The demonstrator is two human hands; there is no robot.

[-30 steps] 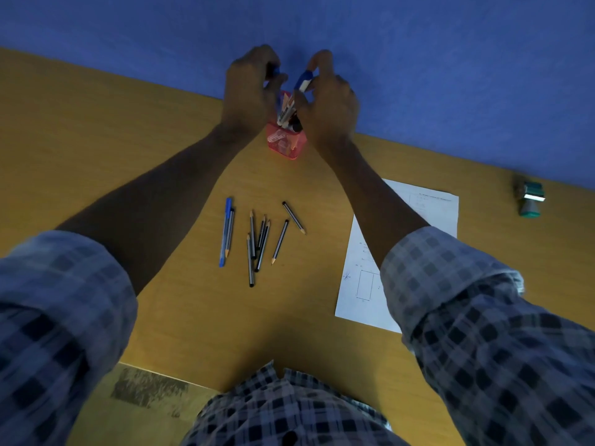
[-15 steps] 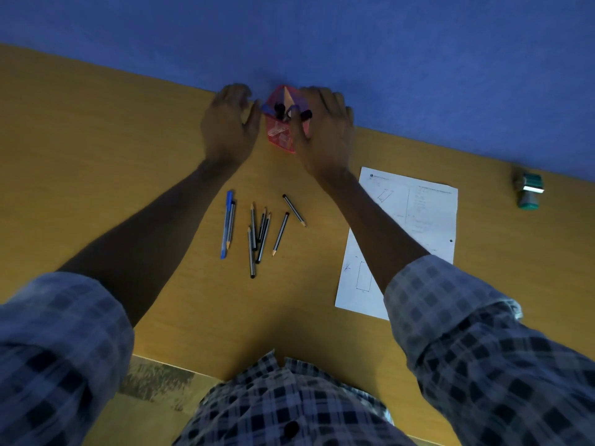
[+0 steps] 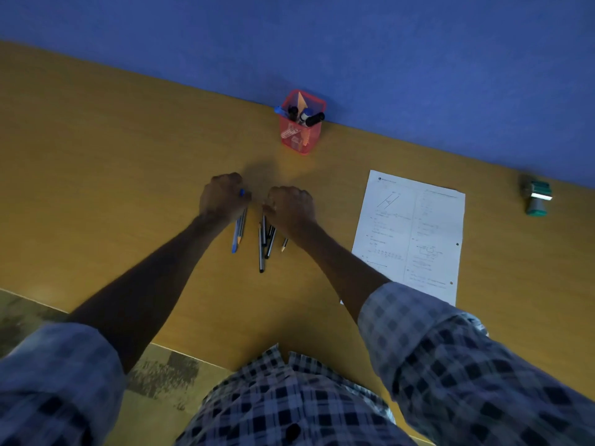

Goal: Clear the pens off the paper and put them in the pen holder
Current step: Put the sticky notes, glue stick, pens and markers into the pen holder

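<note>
While both hands rest low on the desk, the scene reads as follows.

Left hand: the left hand (image 3: 222, 197) sits knuckles-up over the far ends of a blue pen (image 3: 236, 236) and a thin pencil beside it; fingers are curled down, with a blue pen end showing at the fingertips, but whether they actually grip cannot be told.
Right hand: the right hand (image 3: 291, 207) covers the far ends of a loose cluster of dark pens and pencils (image 3: 264, 243); fingers are curled under, grip not visible.
Pens: all lie on the bare yellow-brown wooden desk (image 3: 96, 162), left of the white printed sheet of paper (image 3: 415, 233), none touching it.
Pen holder: the red mesh square pen holder (image 3: 299, 136) stands upright at the far desk edge against the blue wall (image 3: 386, 53), holding markers with black and blue caps.
Other: a green and grey stamp-like object (image 3: 537, 198) sits far right, well apart from the paper.
Sleeves: rolled checked shirt sleeves (image 3: 450, 365) fill the foreground.
</note>
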